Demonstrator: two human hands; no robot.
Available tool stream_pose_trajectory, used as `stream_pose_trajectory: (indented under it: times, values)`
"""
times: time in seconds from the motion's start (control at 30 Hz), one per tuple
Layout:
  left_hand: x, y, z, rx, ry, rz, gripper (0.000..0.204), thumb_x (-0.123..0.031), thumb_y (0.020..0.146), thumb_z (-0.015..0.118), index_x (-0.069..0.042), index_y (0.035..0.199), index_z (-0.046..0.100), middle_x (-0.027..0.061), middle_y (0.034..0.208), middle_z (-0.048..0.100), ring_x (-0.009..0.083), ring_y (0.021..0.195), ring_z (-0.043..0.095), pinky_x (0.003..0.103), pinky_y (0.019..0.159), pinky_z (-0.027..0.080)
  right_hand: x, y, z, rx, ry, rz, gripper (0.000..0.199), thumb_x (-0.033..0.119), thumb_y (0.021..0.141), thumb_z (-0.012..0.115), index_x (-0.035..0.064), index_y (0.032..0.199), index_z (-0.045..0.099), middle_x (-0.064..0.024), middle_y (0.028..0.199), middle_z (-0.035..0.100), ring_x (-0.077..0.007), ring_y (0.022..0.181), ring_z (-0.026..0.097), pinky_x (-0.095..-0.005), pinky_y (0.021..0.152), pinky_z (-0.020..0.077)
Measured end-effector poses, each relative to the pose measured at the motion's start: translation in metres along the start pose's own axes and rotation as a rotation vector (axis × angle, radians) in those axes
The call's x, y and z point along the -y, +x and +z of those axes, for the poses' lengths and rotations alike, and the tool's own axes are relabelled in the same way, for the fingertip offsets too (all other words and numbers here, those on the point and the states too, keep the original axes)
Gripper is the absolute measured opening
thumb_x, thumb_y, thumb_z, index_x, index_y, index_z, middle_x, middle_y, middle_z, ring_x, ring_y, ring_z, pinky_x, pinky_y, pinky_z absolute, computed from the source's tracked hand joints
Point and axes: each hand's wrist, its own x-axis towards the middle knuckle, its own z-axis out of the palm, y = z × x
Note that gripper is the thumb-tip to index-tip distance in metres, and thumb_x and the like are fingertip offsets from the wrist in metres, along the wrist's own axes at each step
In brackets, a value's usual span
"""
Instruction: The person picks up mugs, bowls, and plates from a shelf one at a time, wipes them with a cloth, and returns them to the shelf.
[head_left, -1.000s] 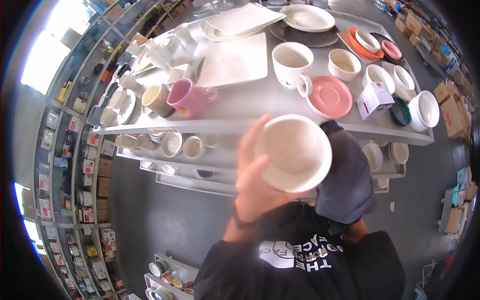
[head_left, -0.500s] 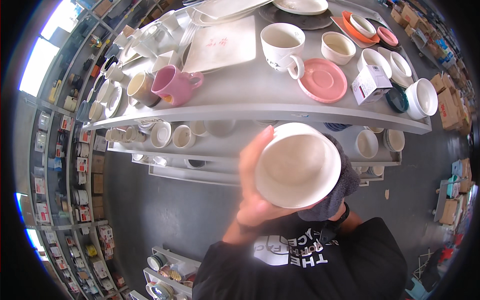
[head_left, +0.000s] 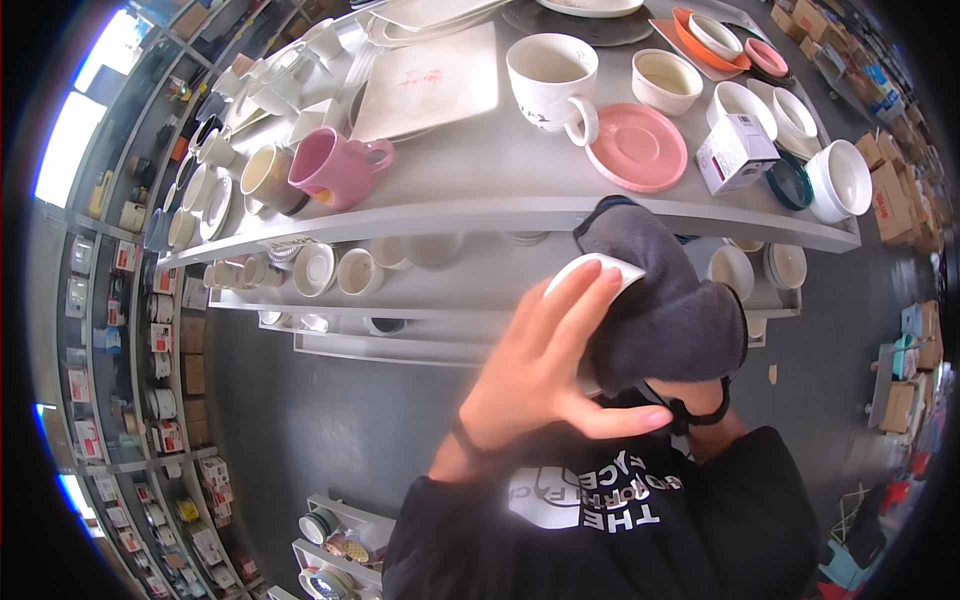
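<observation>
In front of my chest is a white bowl (head_left: 622,268), mostly covered by a dark grey cloth (head_left: 668,300). My left hand (head_left: 540,365) curves around the bowl's left side, fingers over its upper rim and thumb stretched out below. Most of my right hand (head_left: 685,392) is hidden under the cloth, which it grips against the bowl. Its wrist wears a black band. Beyond my hands, a pink mug (head_left: 335,172), a large white cup (head_left: 550,85) and a pink saucer (head_left: 640,150) stand on the grey shelf (head_left: 480,180).
A small white box (head_left: 737,155) and a stack of white bowls (head_left: 840,180) are at the shelf's right end. Square white plates (head_left: 430,85) lie farther back. A lower shelf (head_left: 450,285) holds more bowls. Tall racks (head_left: 130,330) line the left; cardboard boxes (head_left: 890,200) stand right.
The bowl has tipped from facing me to being largely hidden behind the cloth. The cloth has come up and over to its front. My left hand has swung across with fingers spread.
</observation>
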Motion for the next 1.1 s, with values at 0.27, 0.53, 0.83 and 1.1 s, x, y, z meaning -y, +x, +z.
stream_pose_trajectory:
  times: [0.27,0.53,0.83,1.1]
  values:
    - [0.004,-0.007,-0.005,0.099,0.041,-0.051,0.096,-0.056,0.059,0.076,0.002,0.128,0.044,0.021,0.123,0.048,0.0365,0.11,0.049,0.043,0.094,0.039,0.028,0.014,-0.005,-0.063,-0.723,-0.405,0.03,0.026,0.073,0.061,0.0064,0.096,0.06,-0.0098,0.093,0.058,-0.0275,0.089,0.056,-0.0383,0.073,0.0438]
    - [0.017,-0.017,-0.006,0.051,0.001,-0.048,0.105,-0.064,0.055,0.074,0.002,0.13,0.043,0.0223,0.126,0.046,0.0361,0.114,0.046,0.045,0.097,0.036,0.001,-0.011,-0.005,0.158,-0.2,-0.203,0.038,0.014,0.084,0.058,0.0054,0.12,0.051,-0.0132,0.119,0.053,-0.0249,0.111,0.051,-0.0374,0.092,0.0409]
    - [0.017,-0.024,0.008,0.056,0.012,-0.059,0.103,-0.057,0.055,0.078,0.005,0.129,0.042,0.0249,0.127,0.042,0.0377,0.112,0.046,0.046,0.096,0.036,-0.003,0.01,0.011,0.029,-0.234,-0.388,0.053,0.02,0.087,0.056,0.0049,0.134,0.038,-0.0137,0.134,0.042,-0.0248,0.123,0.042,-0.0361,0.102,0.0354]
    - [0.037,-0.05,0.019,-0.155,0.024,0.099,0.099,-0.064,0.065,0.061,-0.002,0.133,0.026,0.0227,0.12,0.045,0.0346,0.105,0.047,0.044,0.09,0.038,0.042,0.027,-0.003,-0.036,-0.463,-0.352,0.04,0.022,0.071,0.066,0.0027,0.105,0.058,-0.0143,0.102,0.058,-0.0295,0.096,0.056,-0.0366,0.083,0.0447]
